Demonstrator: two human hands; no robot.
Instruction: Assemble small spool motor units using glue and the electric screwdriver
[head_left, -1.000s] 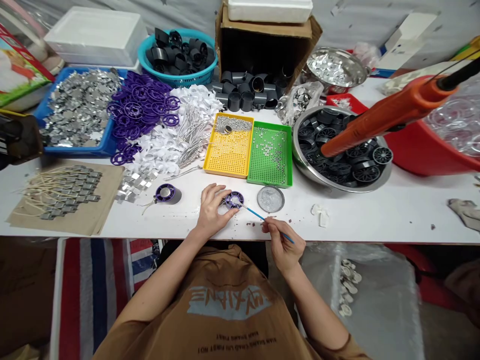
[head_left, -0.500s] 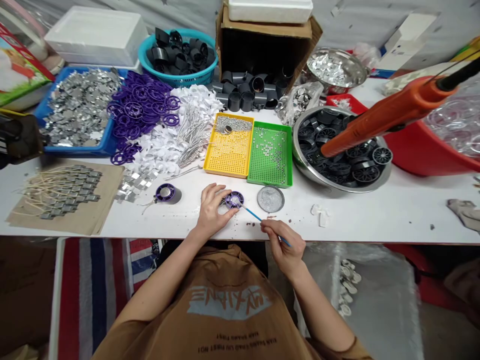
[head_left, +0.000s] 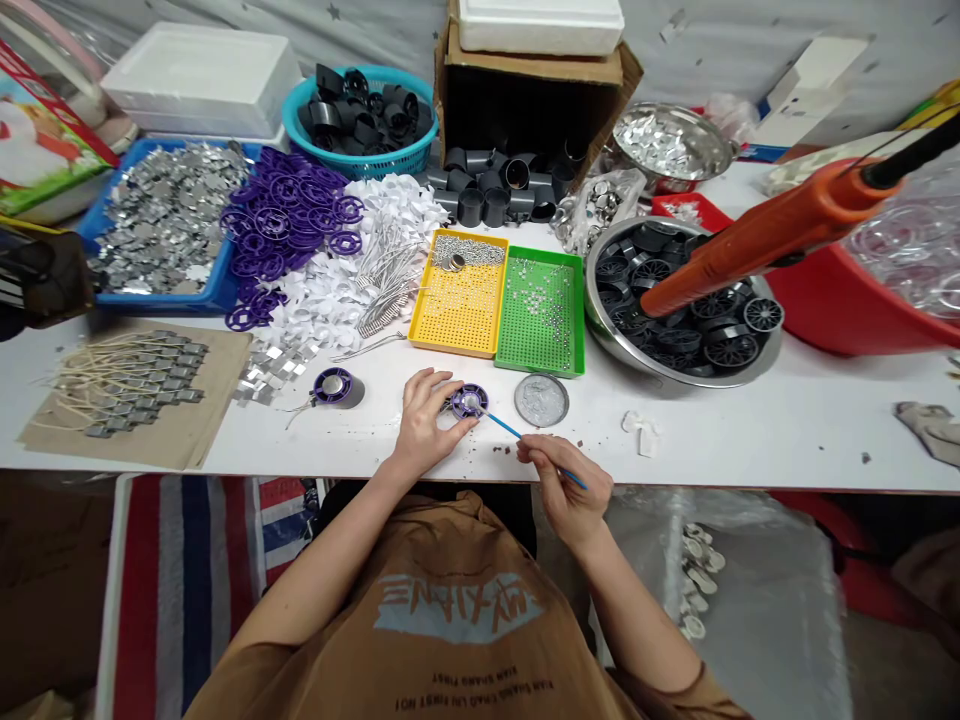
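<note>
My left hand (head_left: 429, 420) is closed around the side of a small round housing with a purple ring (head_left: 470, 400), steadying it on the white table. Between the fingers of my right hand (head_left: 570, 485) is a thin blue brush (head_left: 505, 428), its tip resting on the pale centre of that ring. Right of the housing lies a shallow round lid of grey paste (head_left: 541, 400). A second dark housing with a purple ring and a silver disc (head_left: 337, 388) sits to the left, thin wires trailing from it.
Behind my hands are a yellow tray (head_left: 455, 335) and a green tray (head_left: 536, 355) of tiny metal parts. An orange electric screwdriver (head_left: 757, 245) leans over a steel bowl (head_left: 675, 378) of black parts. Purple rings (head_left: 289, 215) and white pieces (head_left: 315, 295) are heaped at left.
My right hand has shifted very slightly with the brush, whose tip stays on the purple ring's centre. My left hand keeps its hold; the view has tilted a little.
</note>
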